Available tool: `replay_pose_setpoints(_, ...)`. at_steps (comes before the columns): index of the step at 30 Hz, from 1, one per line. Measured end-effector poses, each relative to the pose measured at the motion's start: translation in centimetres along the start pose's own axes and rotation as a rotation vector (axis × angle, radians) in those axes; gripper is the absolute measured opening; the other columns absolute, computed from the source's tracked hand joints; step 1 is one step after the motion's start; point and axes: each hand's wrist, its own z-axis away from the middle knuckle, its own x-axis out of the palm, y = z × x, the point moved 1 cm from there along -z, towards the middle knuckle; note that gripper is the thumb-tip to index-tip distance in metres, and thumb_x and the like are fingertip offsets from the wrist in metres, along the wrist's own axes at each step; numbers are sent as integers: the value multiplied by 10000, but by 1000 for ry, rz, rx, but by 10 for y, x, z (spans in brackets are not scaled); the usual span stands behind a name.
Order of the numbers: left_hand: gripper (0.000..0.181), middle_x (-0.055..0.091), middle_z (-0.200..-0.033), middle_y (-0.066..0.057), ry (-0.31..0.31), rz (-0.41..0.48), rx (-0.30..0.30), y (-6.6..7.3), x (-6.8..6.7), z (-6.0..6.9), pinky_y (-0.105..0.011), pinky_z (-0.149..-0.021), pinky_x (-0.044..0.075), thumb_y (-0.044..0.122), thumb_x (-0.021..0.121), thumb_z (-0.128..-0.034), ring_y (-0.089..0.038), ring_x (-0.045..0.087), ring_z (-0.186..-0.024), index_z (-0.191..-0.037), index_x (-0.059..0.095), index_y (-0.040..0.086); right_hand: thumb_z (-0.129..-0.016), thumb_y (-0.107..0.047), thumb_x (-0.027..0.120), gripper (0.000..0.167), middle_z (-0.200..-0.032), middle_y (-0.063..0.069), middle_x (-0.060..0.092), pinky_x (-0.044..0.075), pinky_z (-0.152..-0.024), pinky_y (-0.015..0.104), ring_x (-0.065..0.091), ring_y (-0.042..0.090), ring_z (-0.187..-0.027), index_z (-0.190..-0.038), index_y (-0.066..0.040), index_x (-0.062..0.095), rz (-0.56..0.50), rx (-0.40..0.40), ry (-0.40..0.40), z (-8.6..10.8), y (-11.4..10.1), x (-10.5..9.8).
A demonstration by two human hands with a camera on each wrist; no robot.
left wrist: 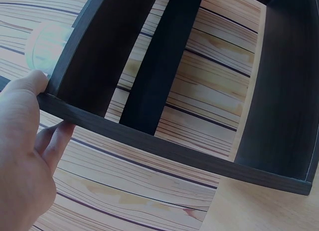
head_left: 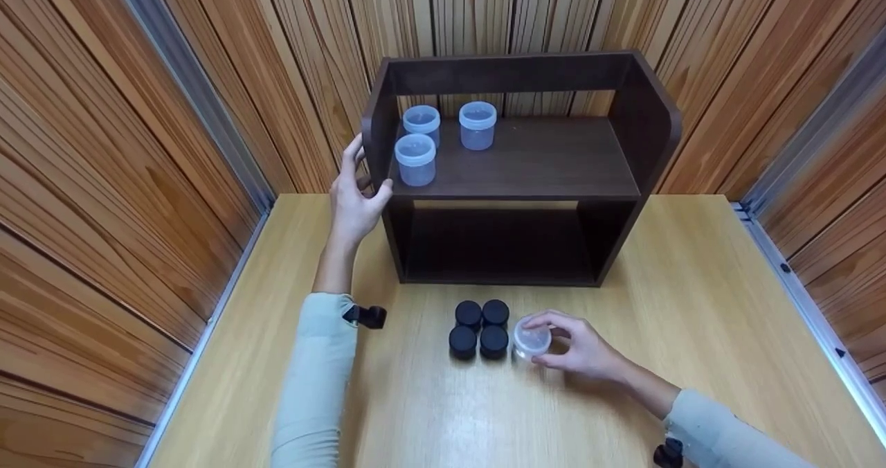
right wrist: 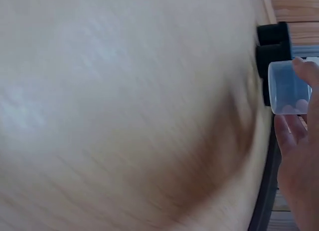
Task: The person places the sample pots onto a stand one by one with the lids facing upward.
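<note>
My left hand (head_left: 356,201) grips the left side panel of a dark brown two-tier shelf (head_left: 540,167), thumb at the front edge and fingers behind. In the left wrist view, the thumb of that left hand (left wrist: 22,146) lies close to a translucent jar (left wrist: 49,46) on the upper tier. Between thumb and fingers, my right hand (head_left: 581,347) holds a clear plastic jar (head_left: 531,338) upright, low over the table. Whether its base touches the wood I cannot tell. Right beside it stand several black-topped jars (head_left: 494,341) in a tight block.
On the upper tier, toward its left, stand three translucent jars (head_left: 477,127). The light wood table (head_left: 228,357) runs to metal rails (head_left: 817,316) at its sides. Wood-patterned walls (head_left: 118,94) enclose the left, back and right.
</note>
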Motion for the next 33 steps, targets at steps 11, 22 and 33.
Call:
replay_pose_setpoints(11, 796, 560, -1680, -273, 7, 9, 6, 1, 1, -1, -593, -1118, 624, 30, 735, -970, -466, 640, -1493, -1701, 425, 94, -869, 42, 918, 489, -1327, 259, 750, 586, -1055, 158, 655, -65, -1260, -1329, -25, 765, 39, -39, 75, -6, -13, -15)
replay_pose_setpoints(22, 791, 542, -1693, -279, -2, 10, -10, 1, 1, 1, -611, -1085, 634, 36, 734, -986, -514, 677, -1427, -1706, 418, 119, -830, 108, 913, 490, -1305, 232, 766, 613, -982, 176, 682, -30, -1222, -1284, -25, 785, 43, -114, 149, -14, -25, -27)
replay_pose_setpoints(33, 796, 555, -1682, -280, 5, 15, -3, 0, 1, 1, -608, -1071, 645, 35, 732, -970, -504, 690, -1412, -1702, 427, 105, -772, 192, 903, 491, -1315, 129, 770, 625, -969, 157, 685, -32, -1247, -1203, 49, 717, 24, -149, 230, -24, -40, -38)
